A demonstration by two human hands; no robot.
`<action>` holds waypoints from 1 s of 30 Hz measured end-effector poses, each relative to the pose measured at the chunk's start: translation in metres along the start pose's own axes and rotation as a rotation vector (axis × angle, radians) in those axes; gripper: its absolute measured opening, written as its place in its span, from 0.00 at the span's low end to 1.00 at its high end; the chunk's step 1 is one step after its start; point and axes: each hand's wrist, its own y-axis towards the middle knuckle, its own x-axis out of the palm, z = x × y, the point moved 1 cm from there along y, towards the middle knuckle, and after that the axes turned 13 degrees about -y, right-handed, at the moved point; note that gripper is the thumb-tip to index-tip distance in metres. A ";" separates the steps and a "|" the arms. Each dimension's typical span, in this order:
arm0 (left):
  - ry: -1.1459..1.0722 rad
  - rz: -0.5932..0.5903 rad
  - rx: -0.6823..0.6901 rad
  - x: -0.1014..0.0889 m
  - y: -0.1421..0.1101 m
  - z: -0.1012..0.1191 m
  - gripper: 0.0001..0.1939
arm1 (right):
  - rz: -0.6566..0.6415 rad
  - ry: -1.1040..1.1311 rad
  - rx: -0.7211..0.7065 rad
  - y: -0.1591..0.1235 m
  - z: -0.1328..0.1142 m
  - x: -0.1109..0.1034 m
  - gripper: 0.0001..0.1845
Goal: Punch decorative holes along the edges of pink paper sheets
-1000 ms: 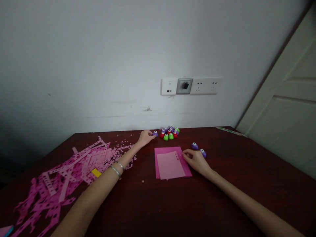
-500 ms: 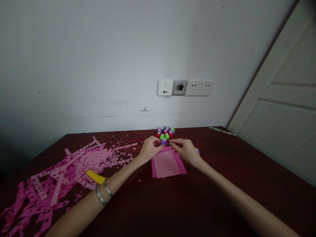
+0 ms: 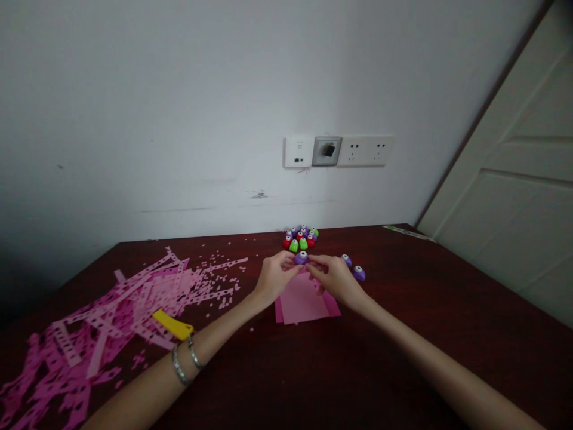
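Observation:
A small purple craft paper punch (image 3: 301,258) with a white top sits between my two hands, at the far edge of stacked pink paper sheets (image 3: 304,301). My left hand (image 3: 276,276) is closed on its left side, thumb and finger pinching it. From the right, my right hand (image 3: 333,276) has its fingertips closed against the same punch, above the sheets' upper right part. The punch's lower part and the paper's far edge are partly hidden by fingers. Two more purple punches (image 3: 359,273) stand just right of my right hand.
Several red, green and purple punches (image 3: 300,237) cluster near the wall. Punched pink paper strips (image 3: 129,310) and tiny cut-outs (image 3: 219,280) spread over the left of the dark table. A yellow tool (image 3: 173,325) lies beside my left wrist. Sockets (image 3: 364,150) are on the wall.
The punch in my fingers has shifted slightly right and away from the cluster, looking a bit raised. My right fingers have closed in on it. More of the purple punches at right shows.

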 end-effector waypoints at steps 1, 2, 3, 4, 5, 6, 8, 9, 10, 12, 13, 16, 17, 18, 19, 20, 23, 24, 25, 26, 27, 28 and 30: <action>-0.032 0.008 -0.002 0.001 0.000 -0.002 0.09 | 0.005 0.006 -0.011 0.000 0.000 0.001 0.16; -0.060 0.016 -0.006 0.001 0.000 -0.003 0.10 | 0.006 0.011 -0.018 0.000 0.000 0.001 0.16; -0.088 0.017 -0.013 0.002 -0.001 -0.004 0.10 | 0.004 0.015 -0.020 0.000 0.000 0.001 0.16; -0.115 0.013 -0.026 0.003 -0.001 -0.005 0.10 | -0.001 0.018 -0.016 0.000 0.000 0.001 0.17; -0.143 0.003 -0.042 0.004 -0.002 -0.006 0.09 | -0.007 0.019 -0.007 0.000 0.001 0.001 0.17; -0.168 -0.009 -0.060 0.005 -0.002 -0.006 0.09 | -0.012 0.016 0.001 0.000 0.002 0.001 0.18; -0.203 -0.026 -0.095 0.007 -0.003 -0.005 0.09 | -0.010 -0.004 0.004 0.000 0.004 -0.001 0.18; -0.208 -0.029 -0.106 0.007 -0.004 -0.004 0.09 | -0.006 -0.021 -0.004 0.000 0.004 -0.001 0.18; -0.203 -0.027 -0.110 0.007 -0.004 -0.003 0.09 | 0.002 -0.040 -0.014 0.001 0.005 -0.002 0.17; -0.186 -0.023 -0.098 0.007 -0.004 0.000 0.08 | 0.022 -0.082 -0.029 0.001 0.006 -0.003 0.17; -0.176 -0.022 -0.085 0.006 -0.005 0.002 0.07 | 0.030 -0.099 -0.034 0.001 0.006 -0.004 0.18; -0.138 -0.021 -0.043 0.006 -0.006 0.004 0.06 | 0.050 -0.131 -0.042 0.001 0.005 -0.007 0.17; -0.127 -0.023 -0.031 0.007 -0.006 0.003 0.06 | 0.053 -0.136 -0.041 0.001 0.005 -0.008 0.17; -0.119 -0.026 -0.019 0.007 -0.007 0.003 0.06 | 0.054 -0.137 -0.035 0.001 0.005 -0.009 0.17; -0.115 -0.031 -0.009 0.007 -0.007 0.002 0.05 | 0.050 -0.135 -0.022 0.001 0.005 -0.009 0.18; -0.119 -0.036 -0.005 0.008 -0.007 0.002 0.06 | 0.043 -0.131 -0.007 0.001 0.006 -0.010 0.18; -0.141 -0.068 -0.022 0.009 -0.006 0.001 0.07 | 0.004 -0.104 0.025 0.003 0.010 -0.011 0.18; -0.141 -0.081 -0.029 0.009 -0.005 0.001 0.08 | -0.013 -0.087 0.034 0.004 0.011 -0.012 0.17; -0.127 -0.095 -0.033 0.007 -0.003 0.001 0.09 | -0.034 -0.068 0.044 0.005 0.013 -0.012 0.16; -0.091 -0.111 -0.034 0.005 -0.001 0.001 0.10 | -0.055 -0.051 0.057 0.006 0.014 -0.013 0.15; -0.031 -0.135 -0.034 0.001 0.001 0.001 0.10 | -0.075 -0.035 0.077 0.007 0.016 -0.015 0.14; 0.052 -0.169 -0.040 -0.004 0.004 0.001 0.10 | -0.093 -0.017 0.101 0.008 0.017 -0.017 0.13; 0.261 -0.266 -0.071 -0.015 0.009 -0.003 0.10 | -0.126 0.028 0.152 0.010 0.019 -0.022 0.13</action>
